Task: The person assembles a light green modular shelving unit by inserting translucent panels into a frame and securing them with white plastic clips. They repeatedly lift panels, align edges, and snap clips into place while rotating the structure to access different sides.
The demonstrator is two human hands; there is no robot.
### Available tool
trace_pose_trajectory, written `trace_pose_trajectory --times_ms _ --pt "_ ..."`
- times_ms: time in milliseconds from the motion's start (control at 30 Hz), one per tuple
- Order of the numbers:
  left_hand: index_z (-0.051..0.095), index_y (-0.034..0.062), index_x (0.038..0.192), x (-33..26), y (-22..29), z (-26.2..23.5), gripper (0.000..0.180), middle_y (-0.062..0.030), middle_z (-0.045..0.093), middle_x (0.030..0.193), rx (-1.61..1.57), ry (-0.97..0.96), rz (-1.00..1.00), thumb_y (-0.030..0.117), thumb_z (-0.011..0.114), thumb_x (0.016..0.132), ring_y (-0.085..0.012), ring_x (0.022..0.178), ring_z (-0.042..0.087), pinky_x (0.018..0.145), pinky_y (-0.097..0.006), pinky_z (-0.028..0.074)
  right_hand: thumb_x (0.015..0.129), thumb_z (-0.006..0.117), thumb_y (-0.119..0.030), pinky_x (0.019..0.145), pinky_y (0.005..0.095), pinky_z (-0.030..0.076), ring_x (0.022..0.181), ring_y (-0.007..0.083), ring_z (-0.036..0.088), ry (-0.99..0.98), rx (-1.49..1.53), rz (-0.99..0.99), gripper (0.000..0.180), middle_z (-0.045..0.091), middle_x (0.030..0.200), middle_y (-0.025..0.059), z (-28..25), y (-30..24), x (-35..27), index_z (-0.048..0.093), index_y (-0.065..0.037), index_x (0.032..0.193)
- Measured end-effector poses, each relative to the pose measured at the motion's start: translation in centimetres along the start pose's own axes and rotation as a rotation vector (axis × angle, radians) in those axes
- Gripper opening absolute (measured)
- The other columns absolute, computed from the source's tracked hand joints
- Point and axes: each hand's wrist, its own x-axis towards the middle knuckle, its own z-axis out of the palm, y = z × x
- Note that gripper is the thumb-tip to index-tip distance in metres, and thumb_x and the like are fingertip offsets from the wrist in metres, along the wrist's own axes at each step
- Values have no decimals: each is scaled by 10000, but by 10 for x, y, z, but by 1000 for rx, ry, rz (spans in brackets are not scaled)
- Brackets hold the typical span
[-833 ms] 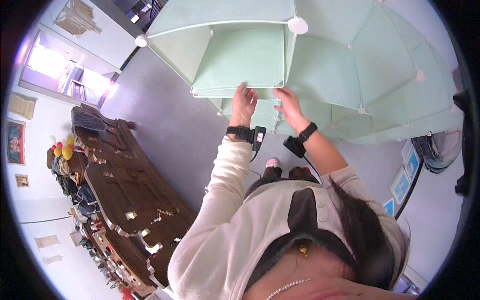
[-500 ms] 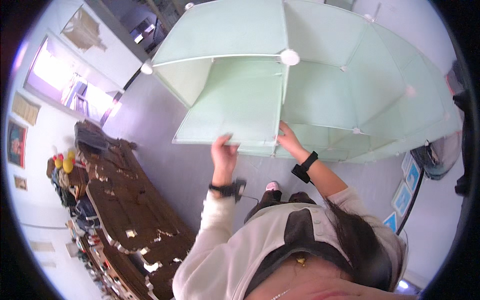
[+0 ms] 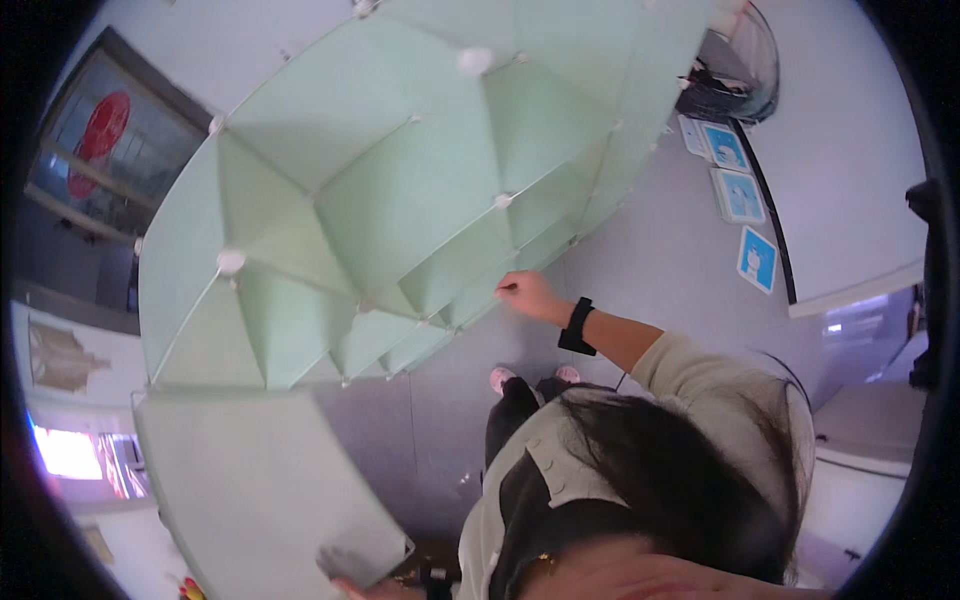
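A: Status? We hold a loose green panel (image 3: 260, 490) low at our left hand (image 3: 350, 585); its grip is mostly hidden, cannot tell.

B: Right hand (image 3: 528, 295) pinches the cube shelf (image 3: 400, 200) front edge. Panel not yet fitted.

the left hand (image 3: 352, 584) is cut off by the lower edge, its fingers hidden behind the loose green panel (image 3: 255, 490).

Even, soft daylight here; window (image 3: 70, 455) glare blown out lower left, edges bending hard, slight blur throughout.
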Motion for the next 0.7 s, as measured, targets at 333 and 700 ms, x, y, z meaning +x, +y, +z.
trace_pose_trajectory --times_ms 333,700 --pt "631 -33 1037 -42 63 68 283 -114 657 1041 720 -526 82 218 595 910 -199 904 576 839 -392 459 841 630 -295 625 367 473 636 268 598 356 109 503 324 616 671 139 -170 122 25 635 25 790" --pt "630 -33 1018 -122 32 238 243 -191 641 1040 1135 -1501 523 150 495 934 -285 931 593 904 -405 439 805 578 -126 677 358 499 724 277 645 572 81 260 161 676 817 133 -361 208 101 670 -25 890"
